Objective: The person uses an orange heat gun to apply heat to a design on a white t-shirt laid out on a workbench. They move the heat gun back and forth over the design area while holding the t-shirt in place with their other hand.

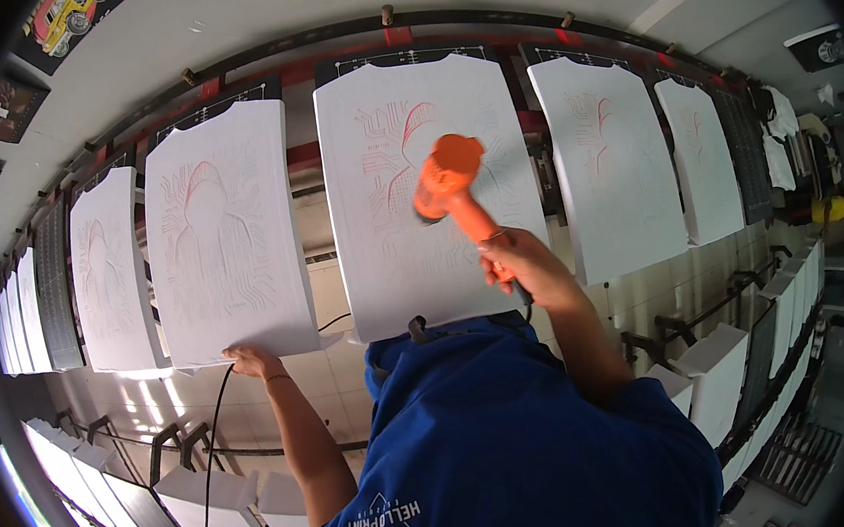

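My right hand (531, 266) is wrapped round the handle of an orange heat gun (454, 168). The gun hangs over a white T-shirt (381, 257) laid flat on a dark board straight ahead; its front has a faint red and grey print of a hooded figure with circuit-like lines, partly hidden by the gun. Down at the hem of the neighbouring white T-shirt (231, 315) on the left, my left hand (253, 363) is closed on a black power cable (217, 422), which hangs from it toward the lower edge.
More printed white T-shirts (617, 196) on boards line the long rack (292, 42) to both sides. Behind me runs a second row of boards with white shirts (717, 368). Dark metal brackets (162, 452) jut out along that row. Framed pictures (12, 109) hang on the wall.
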### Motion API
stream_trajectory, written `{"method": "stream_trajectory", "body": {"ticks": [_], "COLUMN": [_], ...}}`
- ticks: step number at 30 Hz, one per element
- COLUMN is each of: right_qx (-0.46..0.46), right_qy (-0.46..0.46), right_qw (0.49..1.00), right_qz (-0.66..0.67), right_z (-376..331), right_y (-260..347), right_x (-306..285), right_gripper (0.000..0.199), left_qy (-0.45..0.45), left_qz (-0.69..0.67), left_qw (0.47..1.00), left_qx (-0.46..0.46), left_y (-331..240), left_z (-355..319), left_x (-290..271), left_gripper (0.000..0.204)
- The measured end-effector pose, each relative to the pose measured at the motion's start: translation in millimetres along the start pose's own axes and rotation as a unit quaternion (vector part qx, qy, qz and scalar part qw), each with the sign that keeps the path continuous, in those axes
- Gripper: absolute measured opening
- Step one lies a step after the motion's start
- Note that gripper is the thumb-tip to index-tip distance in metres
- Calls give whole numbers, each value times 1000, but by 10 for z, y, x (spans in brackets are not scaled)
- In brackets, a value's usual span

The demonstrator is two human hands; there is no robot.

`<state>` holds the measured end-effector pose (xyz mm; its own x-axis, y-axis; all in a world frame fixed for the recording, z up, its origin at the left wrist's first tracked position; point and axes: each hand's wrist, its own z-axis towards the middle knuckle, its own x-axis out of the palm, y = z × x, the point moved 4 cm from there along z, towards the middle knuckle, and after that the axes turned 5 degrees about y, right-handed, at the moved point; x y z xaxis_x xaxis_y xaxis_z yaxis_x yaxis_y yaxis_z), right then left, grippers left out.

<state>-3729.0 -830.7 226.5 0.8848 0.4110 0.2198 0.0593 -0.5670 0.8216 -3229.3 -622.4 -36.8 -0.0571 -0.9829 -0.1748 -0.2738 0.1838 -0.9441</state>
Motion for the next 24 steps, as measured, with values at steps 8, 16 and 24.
{"method": "stream_trajectory", "body": {"ticks": [8,16,24], "right_qx": [-15,-6,13], "right_qy": [-201,-54,30], "right_qw": [978,999,999], "right_qz": [51,-1,-6], "right_z": [-530,-262,-169], "right_y": [21,-42,-82], "right_x": [-745,-159,86], "right_gripper": [25,25,26], "left_qy": [-37,-9,-37], "left_qz": [59,80,92], "left_qw": [997,996,995], "left_qx": [31,-35,19], "left_y": [-124,-226,24], "left_z": [-137,-274,-21], "left_x": [-26,18,-38], "left_gripper": [69,70,73]}}
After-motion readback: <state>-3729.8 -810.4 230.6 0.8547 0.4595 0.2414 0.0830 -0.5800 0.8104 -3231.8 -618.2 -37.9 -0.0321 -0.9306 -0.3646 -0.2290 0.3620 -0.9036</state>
